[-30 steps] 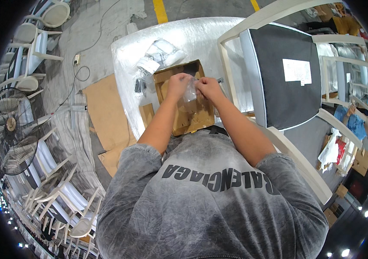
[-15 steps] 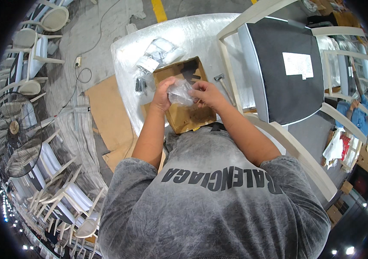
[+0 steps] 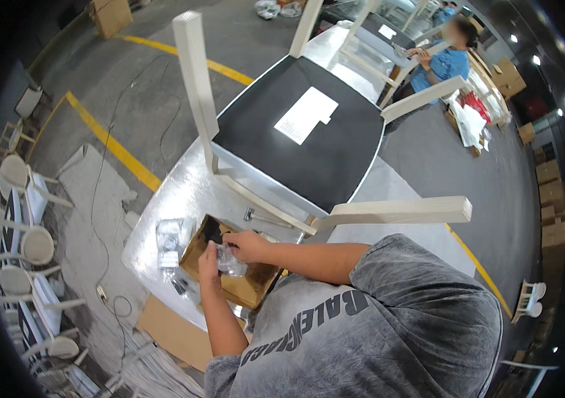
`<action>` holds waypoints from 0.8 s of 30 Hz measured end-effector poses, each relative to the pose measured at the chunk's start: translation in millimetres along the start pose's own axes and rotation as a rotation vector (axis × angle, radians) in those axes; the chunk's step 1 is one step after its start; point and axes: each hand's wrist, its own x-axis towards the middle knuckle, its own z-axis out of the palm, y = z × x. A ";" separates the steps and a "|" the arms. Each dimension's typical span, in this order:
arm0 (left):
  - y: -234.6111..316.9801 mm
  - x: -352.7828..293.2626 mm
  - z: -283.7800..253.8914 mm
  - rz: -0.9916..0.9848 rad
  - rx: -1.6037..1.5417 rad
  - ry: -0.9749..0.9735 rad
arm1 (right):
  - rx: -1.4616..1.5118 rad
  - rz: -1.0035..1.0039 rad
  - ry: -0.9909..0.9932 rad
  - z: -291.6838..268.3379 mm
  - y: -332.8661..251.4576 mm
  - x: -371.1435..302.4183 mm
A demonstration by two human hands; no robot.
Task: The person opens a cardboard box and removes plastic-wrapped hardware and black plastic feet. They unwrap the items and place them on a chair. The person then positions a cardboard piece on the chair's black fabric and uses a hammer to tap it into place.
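A small clear plastic bag (image 3: 232, 263) is gripped between my two hands, over an open cardboard box (image 3: 251, 290). My left hand (image 3: 209, 266) holds the bag's left side with its fingers closed. At the bag's upper edge, my right hand (image 3: 248, 248) pinches the plastic; the fingertips are partly hidden. What the bag contains cannot be made out. Dark pieces lie in the far part of the box. Just beyond it, a hammer (image 3: 250, 214) rests on the plastic-covered surface (image 3: 156, 255). An upturned pale wooden chair (image 3: 243, 192) with a black seat underside stands close by.
A white paper label (image 3: 307, 115) is on the seat underside. Left of the box lie clear packets (image 3: 170, 239). A cable (image 3: 100, 192) runs along the floor. Several chairs (image 3: 36, 245) stand at the left. A person in blue (image 3: 451, 63) works at another chair, far right.
My view has swung to the right, bringing the upturned chair and the person in blue nearer the middle. Both hands still hold the plastic bag above the box.
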 end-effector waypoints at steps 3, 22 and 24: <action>0.8 1.6 20.5 0.240 0.124 -0.134 | 0.127 0.145 0.031 -6.1 24.4 -0.6; -14.1 -19.7 30.4 0.978 0.936 0.285 | 0.442 0.651 -0.308 31.2 20.7 20.3; -11.5 -16.1 29.6 0.974 0.942 0.283 | 0.276 0.519 -0.309 35.8 24.5 27.5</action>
